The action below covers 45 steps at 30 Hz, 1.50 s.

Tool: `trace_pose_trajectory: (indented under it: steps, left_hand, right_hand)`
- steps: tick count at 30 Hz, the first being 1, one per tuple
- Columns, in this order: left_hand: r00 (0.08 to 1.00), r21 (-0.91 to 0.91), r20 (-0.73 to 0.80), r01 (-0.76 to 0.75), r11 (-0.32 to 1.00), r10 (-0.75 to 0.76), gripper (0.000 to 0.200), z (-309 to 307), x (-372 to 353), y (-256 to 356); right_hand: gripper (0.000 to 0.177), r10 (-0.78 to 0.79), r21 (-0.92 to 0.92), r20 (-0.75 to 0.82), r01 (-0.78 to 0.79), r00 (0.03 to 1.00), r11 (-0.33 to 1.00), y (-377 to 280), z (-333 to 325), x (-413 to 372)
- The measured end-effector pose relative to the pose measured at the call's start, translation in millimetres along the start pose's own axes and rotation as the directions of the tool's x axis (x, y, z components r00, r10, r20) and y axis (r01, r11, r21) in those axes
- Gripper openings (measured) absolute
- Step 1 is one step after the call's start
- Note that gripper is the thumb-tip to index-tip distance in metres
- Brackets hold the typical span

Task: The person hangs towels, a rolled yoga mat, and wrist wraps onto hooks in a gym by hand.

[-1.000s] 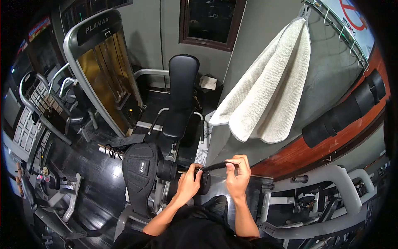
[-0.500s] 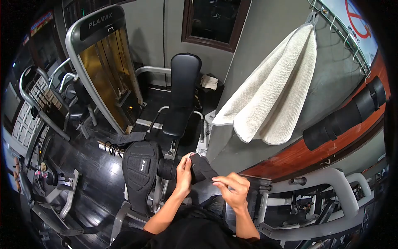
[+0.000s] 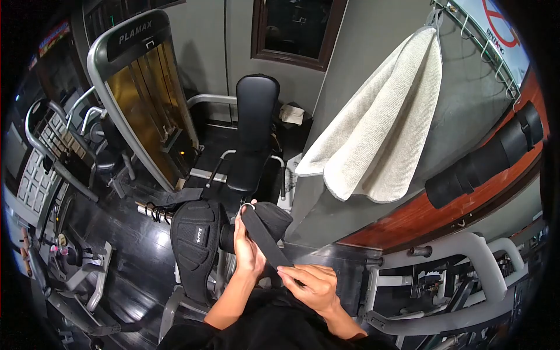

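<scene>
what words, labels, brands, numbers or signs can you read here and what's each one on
"PLAMAX": top of the weight machine
"BINTANG", apparently: white sign, upper right
Too small to read surely: label on the black padded item
Too blurred: red-and-blue sign, upper left

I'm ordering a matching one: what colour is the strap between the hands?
The strap is plain black, seen best in the head view.

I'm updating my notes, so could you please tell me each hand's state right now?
Left hand: at the metal ring; open or closed cannot be told.
Right hand: closed, holding the black strap.
</scene>
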<state>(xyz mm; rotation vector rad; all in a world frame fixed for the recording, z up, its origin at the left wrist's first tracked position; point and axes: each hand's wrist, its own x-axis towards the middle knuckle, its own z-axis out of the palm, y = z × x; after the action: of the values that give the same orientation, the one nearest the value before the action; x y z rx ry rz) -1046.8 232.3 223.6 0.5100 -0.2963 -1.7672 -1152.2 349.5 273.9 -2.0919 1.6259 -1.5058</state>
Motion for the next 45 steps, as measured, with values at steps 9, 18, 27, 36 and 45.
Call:
trace_pose_trajectory:
  steps: [9,18,27,36,45]
  left_hand:
    - [0.988,-0.355,0.089,0.150,0.923,-0.126,0.033,-9,4,12]
    - [0.923,-0.585,0.208,0.382,0.716,-0.323,0.035,-8,-8,26]
    - [0.737,-0.649,0.544,0.672,0.356,-0.402,0.043,-19,-23,13]
    - [0.578,-0.578,0.671,0.800,0.161,-0.465,0.040,-28,-21,3]
    - [0.762,-0.313,0.451,0.622,0.718,-0.464,0.033,-34,-19,13]
  right_hand:
    - [0.022,0.051,-0.047,0.027,-0.050,0.998,0.998,1,-14,2]
    - [0.023,0.230,0.108,-0.060,-0.223,0.971,0.969,13,-15,-3]
    - [0.021,0.462,0.460,0.130,-0.466,0.877,0.756,33,-17,2]
    - [0.028,0.349,0.688,0.250,-0.420,0.903,0.593,51,1,-7]
    - [0.047,0.309,0.639,0.263,-0.405,0.914,0.654,62,8,-8]
